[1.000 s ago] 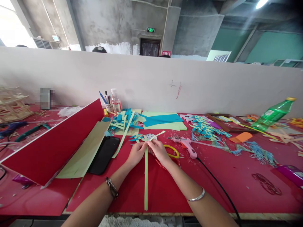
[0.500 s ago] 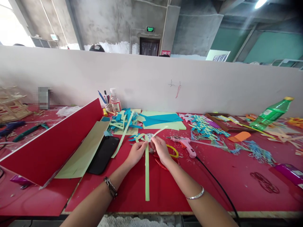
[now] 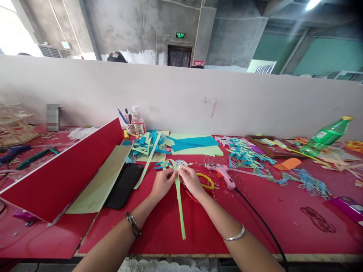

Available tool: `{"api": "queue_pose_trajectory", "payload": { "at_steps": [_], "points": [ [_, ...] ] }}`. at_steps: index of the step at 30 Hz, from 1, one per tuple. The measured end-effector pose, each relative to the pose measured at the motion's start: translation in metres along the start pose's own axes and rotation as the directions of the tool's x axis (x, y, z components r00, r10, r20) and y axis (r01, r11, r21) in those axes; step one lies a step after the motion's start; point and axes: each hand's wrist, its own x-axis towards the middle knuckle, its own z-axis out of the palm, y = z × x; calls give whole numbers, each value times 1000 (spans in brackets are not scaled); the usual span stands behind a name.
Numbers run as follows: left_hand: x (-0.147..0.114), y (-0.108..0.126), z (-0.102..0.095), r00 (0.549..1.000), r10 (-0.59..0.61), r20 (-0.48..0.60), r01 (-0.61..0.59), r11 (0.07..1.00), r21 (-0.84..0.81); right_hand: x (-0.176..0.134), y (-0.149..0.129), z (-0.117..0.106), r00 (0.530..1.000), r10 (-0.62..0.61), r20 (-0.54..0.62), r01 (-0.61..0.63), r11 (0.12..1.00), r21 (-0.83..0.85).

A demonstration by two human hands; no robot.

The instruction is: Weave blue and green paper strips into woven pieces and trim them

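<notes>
My left hand (image 3: pixel 163 183) pinches a light green paper strip (image 3: pixel 180 207) near its upper end. From the fingers the strip hangs down over the red tabletop, and a loop of it curls up above them. Against it, my right hand (image 3: pixel 191 180) is closed, thumb and fingers on the same strip. Just beyond the fingertips lie a white disc with holes (image 3: pixel 180 163) and a small blue-and-green woven paper piece (image 3: pixel 162 165). Scissors with yellow and red handles (image 3: pixel 210 181) lie partly hidden beside my right hand.
A pink glue gun (image 3: pixel 225 175) with a black cord lies at right. A black phone (image 3: pixel 124 187) and a red board (image 3: pixel 70 173) are at left. Cut paper strips (image 3: pixel 147 145), paper sheets (image 3: pixel 195 145) and a green bottle (image 3: pixel 326 136) line the back.
The strip's hanging end has swung slightly right and now slants. My right hand has moved closer to my left. The strip end that stuck up to the right no longer shows there.
</notes>
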Motion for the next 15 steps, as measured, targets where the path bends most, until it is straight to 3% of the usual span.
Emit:
{"api": "queue_pose_trajectory", "payload": {
  "at_steps": [7, 15],
  "points": [
    [2, 1, -2, 991, -61, -117, 53, 996, -69, 1, 6, 0, 999, 26, -38, -26, 1000, 3],
    [1, 3, 2, 988, -54, 144, 75, 986, -146, 3, 4, -1, 994, 32, -105, -30, 999, 23]
  ]
}}
